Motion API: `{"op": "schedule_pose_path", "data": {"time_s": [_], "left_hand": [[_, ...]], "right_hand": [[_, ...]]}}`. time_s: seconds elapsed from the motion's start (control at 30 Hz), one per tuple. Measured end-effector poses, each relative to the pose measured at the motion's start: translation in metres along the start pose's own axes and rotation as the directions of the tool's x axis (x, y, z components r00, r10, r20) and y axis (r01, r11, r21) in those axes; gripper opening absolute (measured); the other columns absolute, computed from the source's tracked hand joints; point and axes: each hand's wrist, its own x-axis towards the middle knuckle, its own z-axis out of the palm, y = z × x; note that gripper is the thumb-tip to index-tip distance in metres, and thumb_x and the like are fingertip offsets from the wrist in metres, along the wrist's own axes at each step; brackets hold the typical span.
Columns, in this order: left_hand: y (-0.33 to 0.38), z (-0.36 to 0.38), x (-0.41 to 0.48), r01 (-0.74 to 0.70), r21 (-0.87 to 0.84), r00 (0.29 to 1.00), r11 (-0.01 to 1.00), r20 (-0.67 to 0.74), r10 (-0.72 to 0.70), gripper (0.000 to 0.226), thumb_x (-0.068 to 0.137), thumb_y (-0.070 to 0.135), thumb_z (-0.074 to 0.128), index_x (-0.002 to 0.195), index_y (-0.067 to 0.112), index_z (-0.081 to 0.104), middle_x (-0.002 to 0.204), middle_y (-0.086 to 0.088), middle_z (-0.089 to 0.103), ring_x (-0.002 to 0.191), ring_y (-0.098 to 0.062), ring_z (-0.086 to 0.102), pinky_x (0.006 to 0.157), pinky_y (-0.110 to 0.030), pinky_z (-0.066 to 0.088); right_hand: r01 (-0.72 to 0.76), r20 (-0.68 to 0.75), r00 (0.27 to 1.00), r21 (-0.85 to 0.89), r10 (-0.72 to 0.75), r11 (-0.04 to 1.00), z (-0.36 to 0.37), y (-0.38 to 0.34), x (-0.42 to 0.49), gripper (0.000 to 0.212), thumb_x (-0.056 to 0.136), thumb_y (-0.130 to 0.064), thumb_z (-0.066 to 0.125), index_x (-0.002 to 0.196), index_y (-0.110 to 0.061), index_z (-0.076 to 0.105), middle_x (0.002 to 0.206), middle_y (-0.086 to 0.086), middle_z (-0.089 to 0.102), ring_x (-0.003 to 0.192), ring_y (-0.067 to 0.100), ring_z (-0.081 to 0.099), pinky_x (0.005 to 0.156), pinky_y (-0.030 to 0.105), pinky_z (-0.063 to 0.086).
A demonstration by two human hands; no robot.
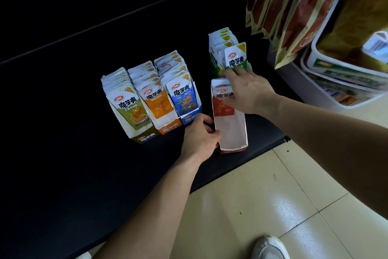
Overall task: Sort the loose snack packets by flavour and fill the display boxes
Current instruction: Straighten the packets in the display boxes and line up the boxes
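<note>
The red box [233,132] is the one in hand. It lies near the front edge of the counter [84,153] and is mostly bare white inside, with only a few red packets [222,107] standing at its far end. Your left hand [199,139] grips the near part of its left wall, thumb inside and fingers [207,121] curled outside, steadying it. Your right hand [249,90] is spread over the red packets, with its fingertips up against the front packet of the green box [213,61] just behind. Whether it pinches a packet or only presses on them, you cannot tell from here.

To the left, the blue box [192,119], orange box [170,128] and olive box [144,138] stand side by side, packed full. Hanging bags [283,6] and stacked tubs [336,69] crowd the right.

This looks like the filling step for the red flavour, late in the job. Next, you will likely need more red packets, though no loose ones are in view. Seat them upright behind one another, keep hold of the wall so the light box does not slide, and avoid nudging the green packets.
</note>
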Motion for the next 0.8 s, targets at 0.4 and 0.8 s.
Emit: {"op": "schedule_pose_path", "data": {"time_s": [0.4,0.8], "left_hand": [[0.012,0.016,0.003,0.023,-0.125,0.999,0.992,-0.019,-0.026,0.029,0.087,0.015,0.077,0.090,0.031,0.052,0.087,0.002,0.068,0.067,-0.014,0.072,0.048,-0.016,0.052],[0.010,0.008,0.008,0.005,-0.156,0.991,0.988,-0.131,-0.026,0.030,0.088,0.021,0.076,0.088,0.036,0.051,0.084,0.009,0.070,0.065,-0.005,0.071,0.057,-0.020,0.057]], "right_hand": [[-0.200,-0.173,0.952,0.274,0.253,0.941,0.002,0.021,-0.031,0.030,0.090,-0.040,0.061,0.105,-0.018,0.046,0.110,0.007,0.054,0.084,0.026,0.052,0.065,0.034,0.037],[-0.301,0.079,0.953,0.345,0.292,0.889,0.019,-0.001,-0.032,0.016,0.095,-0.025,0.063,0.105,-0.021,0.051,0.099,0.007,0.065,0.084,0.027,0.061,0.067,0.034,0.045]]}}
